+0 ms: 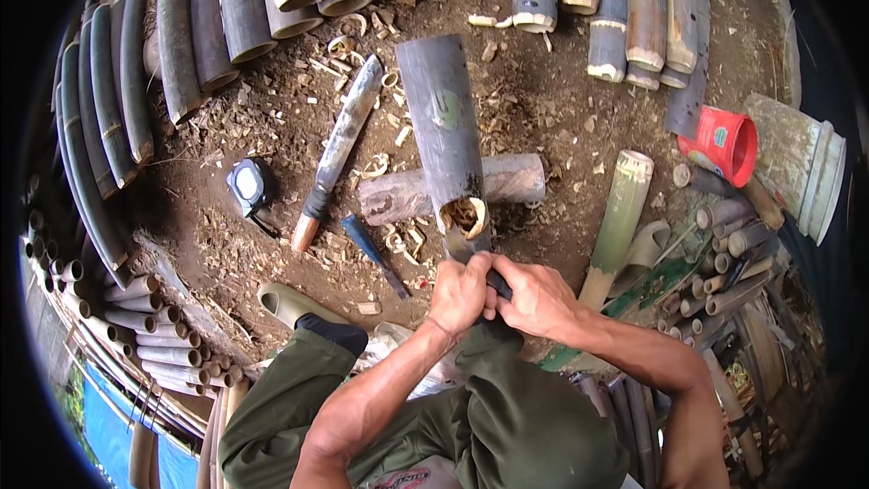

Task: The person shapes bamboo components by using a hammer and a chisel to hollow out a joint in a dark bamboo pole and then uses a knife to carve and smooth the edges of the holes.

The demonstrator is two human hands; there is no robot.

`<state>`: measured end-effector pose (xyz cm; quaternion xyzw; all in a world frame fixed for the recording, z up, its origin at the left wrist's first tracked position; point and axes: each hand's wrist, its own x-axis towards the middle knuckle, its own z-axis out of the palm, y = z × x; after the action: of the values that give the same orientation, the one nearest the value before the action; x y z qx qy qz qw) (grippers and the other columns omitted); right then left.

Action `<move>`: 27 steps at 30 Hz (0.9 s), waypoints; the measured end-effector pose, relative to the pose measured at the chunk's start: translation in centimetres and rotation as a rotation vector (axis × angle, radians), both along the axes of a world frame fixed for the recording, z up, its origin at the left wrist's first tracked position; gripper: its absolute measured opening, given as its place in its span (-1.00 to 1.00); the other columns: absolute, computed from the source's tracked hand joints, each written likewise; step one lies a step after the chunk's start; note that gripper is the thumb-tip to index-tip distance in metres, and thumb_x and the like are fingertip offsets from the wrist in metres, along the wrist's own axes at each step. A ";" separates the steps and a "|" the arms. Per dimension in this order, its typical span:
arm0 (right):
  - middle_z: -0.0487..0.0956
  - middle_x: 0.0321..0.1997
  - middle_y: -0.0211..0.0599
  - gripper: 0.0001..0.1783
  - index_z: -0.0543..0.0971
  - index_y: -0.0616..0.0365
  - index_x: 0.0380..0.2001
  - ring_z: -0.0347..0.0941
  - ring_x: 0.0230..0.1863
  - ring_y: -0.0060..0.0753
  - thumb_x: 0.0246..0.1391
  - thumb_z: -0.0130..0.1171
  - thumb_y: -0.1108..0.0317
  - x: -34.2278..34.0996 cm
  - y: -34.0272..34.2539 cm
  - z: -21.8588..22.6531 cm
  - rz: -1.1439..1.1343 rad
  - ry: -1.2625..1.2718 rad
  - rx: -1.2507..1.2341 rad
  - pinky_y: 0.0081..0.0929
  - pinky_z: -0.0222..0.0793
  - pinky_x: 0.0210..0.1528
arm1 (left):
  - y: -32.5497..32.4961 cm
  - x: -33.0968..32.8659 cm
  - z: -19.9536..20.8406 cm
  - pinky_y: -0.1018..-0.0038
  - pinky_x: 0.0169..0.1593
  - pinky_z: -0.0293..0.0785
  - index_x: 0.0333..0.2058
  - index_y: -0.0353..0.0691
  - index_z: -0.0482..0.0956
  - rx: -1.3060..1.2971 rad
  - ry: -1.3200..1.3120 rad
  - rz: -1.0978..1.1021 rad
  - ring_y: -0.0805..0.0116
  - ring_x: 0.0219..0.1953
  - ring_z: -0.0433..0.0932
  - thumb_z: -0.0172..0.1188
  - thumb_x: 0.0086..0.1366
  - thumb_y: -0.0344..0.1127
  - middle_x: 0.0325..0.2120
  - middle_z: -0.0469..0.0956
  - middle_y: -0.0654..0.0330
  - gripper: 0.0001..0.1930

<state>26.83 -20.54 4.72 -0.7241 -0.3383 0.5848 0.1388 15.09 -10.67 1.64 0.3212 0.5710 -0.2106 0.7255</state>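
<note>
A thick dark bamboo section (pixel 437 109) slants toward me, propped across a shorter bamboo log (pixel 394 196). Its near end shows a pale, ragged opening with shavings inside. Right at that opening is a bladed hand tool (pixel 463 246) with a dark handle; its exact kind is partly hidden by my fingers. My left hand (pixel 457 294) closes around the tool, its thumb side close to the bamboo rim. Against it, my right hand (pixel 540 301) is closed on the dark handle.
A machete (pixel 348 131), a blue-handled tool (pixel 373 254) and a tape measure (pixel 250 186) lie left of the bamboo among shavings. A green bamboo piece (pixel 620 213), a red bucket (pixel 722 147) and a whitish bucket (pixel 787 163) are rightward. Bamboo sections (pixel 244 4) line the far side.
</note>
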 end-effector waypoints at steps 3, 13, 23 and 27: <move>0.63 -0.29 0.06 -0.45 0.35 0.16 0.11 0.55 -0.27 0.24 0.00 0.14 0.33 -1.9 -0.2 -0.9 -0.127 0.020 0.027 0.02 0.49 -0.23 | 1.3 0.1 0.0 0.30 -0.56 0.42 -0.79 -0.49 0.47 0.046 0.003 -0.158 0.24 -0.78 0.46 -0.05 0.32 -0.13 -0.85 0.44 -0.01 -0.41; 0.58 -0.28 0.24 -0.52 0.35 0.24 0.01 0.53 -0.28 0.33 0.03 0.18 0.33 -6.2 -0.1 -2.8 -0.327 -0.029 0.085 0.06 0.48 -0.25 | 3.2 -1.2 -1.7 0.08 -0.45 0.44 -0.59 -0.53 0.50 0.521 -0.239 -0.712 -0.16 -0.56 0.52 -0.02 0.28 -0.18 -0.67 0.45 -0.30 -0.54; 0.62 -0.52 -0.12 -0.65 0.44 0.35 -0.21 0.63 -0.48 -0.07 -0.05 0.21 0.37 6.9 2.7 3.6 0.676 -0.290 0.142 -0.26 0.52 -0.50 | -5.0 2.3 -0.1 0.52 -0.46 0.38 0.15 -0.21 0.43 -0.436 -0.380 0.753 0.54 -0.54 0.36 -0.05 0.48 -0.03 -0.56 0.43 0.31 -0.55; 0.64 -0.46 -0.09 -0.69 0.44 0.35 -0.24 0.62 -0.41 0.02 -0.09 0.18 0.45 7.3 4.4 3.1 0.688 -0.035 -0.014 -0.19 0.54 -0.39 | -4.9 1.4 0.2 0.49 -0.47 0.38 0.12 -0.33 0.46 -0.380 -0.294 0.746 0.47 -0.56 0.40 -0.05 0.47 -0.02 -0.56 0.46 0.24 -0.51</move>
<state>34.12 -16.17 7.83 -0.5785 -0.5609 0.5871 -0.0774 16.52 -15.54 1.80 -0.0192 0.4896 0.0122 0.8716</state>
